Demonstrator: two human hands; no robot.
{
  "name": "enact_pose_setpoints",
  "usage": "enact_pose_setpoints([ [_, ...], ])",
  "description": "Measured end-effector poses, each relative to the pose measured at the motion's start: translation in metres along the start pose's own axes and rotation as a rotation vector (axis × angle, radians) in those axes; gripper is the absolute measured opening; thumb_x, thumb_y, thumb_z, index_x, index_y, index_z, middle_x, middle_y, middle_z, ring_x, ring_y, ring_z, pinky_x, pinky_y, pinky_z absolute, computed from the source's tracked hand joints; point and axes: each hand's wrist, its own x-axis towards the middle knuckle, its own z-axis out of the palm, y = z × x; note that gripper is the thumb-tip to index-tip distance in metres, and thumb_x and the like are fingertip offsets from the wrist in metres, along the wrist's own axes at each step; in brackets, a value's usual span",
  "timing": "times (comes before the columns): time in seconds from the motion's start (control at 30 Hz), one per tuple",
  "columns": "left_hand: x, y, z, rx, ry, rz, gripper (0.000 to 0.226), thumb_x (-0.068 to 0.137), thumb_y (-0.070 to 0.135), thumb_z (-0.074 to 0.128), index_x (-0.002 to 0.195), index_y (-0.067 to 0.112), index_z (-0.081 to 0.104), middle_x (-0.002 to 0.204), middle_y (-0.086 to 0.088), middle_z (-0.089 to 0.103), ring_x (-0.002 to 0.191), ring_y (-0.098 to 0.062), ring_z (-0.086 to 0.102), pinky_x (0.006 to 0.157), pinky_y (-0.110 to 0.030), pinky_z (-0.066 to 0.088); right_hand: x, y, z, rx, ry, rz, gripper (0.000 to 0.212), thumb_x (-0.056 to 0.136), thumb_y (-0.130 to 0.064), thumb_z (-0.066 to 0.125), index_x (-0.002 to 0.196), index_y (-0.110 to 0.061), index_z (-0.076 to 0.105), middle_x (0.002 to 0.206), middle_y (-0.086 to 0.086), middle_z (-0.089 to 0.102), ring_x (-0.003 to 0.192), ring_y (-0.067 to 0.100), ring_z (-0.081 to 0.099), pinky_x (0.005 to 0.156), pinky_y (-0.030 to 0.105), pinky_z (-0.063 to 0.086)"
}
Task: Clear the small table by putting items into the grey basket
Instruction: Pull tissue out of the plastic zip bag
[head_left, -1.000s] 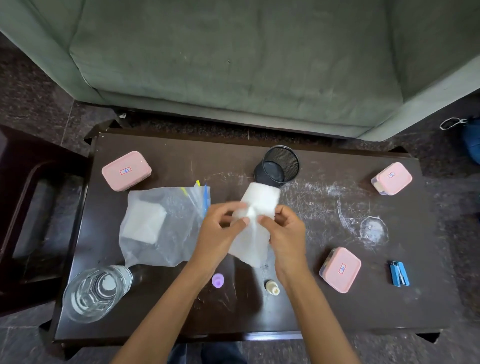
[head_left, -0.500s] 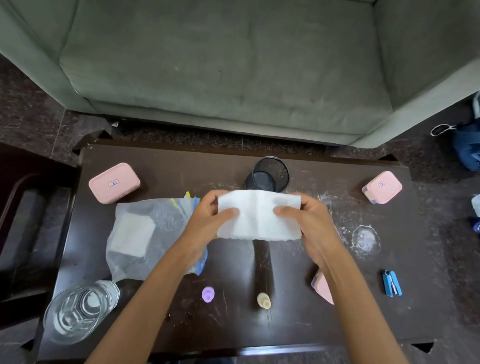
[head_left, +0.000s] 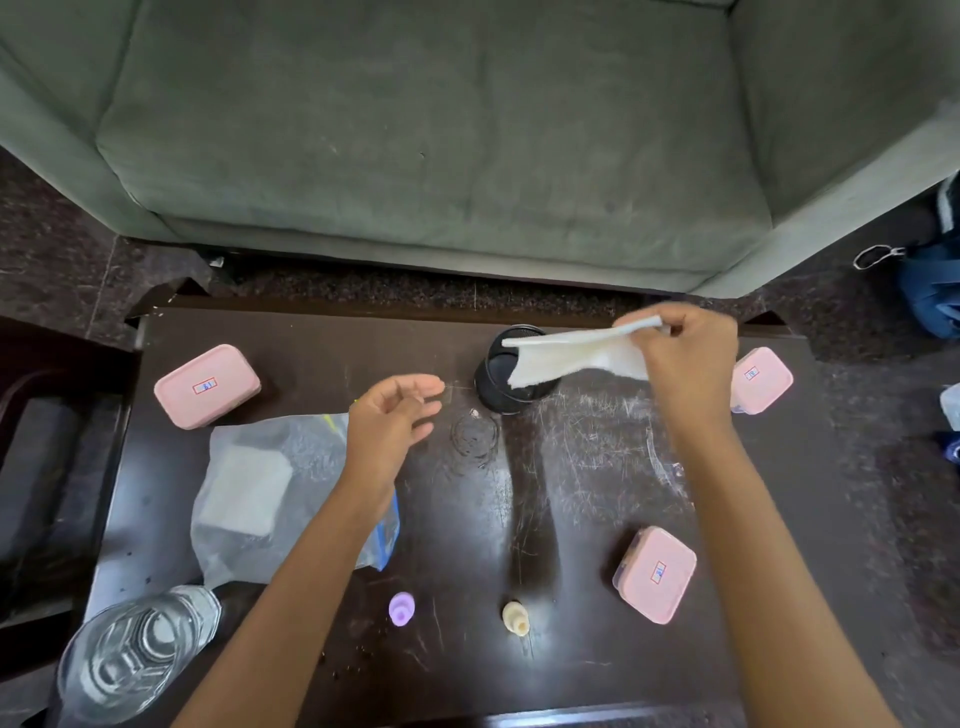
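My right hand (head_left: 680, 358) pinches a white wipe (head_left: 576, 356) and holds it in the air over the black mesh cup (head_left: 501, 384) at the back of the dark small table (head_left: 597, 467). My left hand (head_left: 392, 421) hovers open and empty above the table, to the left of the cup. A clear zip bag (head_left: 260, 488) with folded white wipes inside lies under my left forearm. Three pink lidded boxes sit at the back left (head_left: 207, 385), the back right (head_left: 761, 379) and the front right (head_left: 655, 571). No grey basket is in view.
A clear water bottle (head_left: 132, 654) lies at the table's front left corner. A small purple cap (head_left: 401, 609) and a cream cap (head_left: 515, 617) stand near the front edge. A green sofa (head_left: 441, 130) is behind the table, and a blue bag (head_left: 932, 291) lies on the floor at right.
My left hand has let go of the wipe and dropped back to the left. My right hand has carried the wipe up and to the right, past the mesh cup.
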Motion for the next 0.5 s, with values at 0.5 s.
enact_pose_setpoints([
  [0.5, -0.008, -0.009, 0.004, 0.097, 0.002, -0.057, 0.023, 0.094, 0.007, 0.044, 0.092, 0.02, 0.063, 0.1, 0.003, 0.069, 0.097, -0.014, 0.065, 0.088, -0.031, 0.051, 0.015, 0.024, 0.056, -0.583, -0.23, -0.147, 0.045, 0.086, -0.007, 0.05, 0.13, -0.017, 0.046, 0.127, 0.009, 0.052, 0.109, 0.031, 0.053, 0.076, 0.038, 0.043],
])
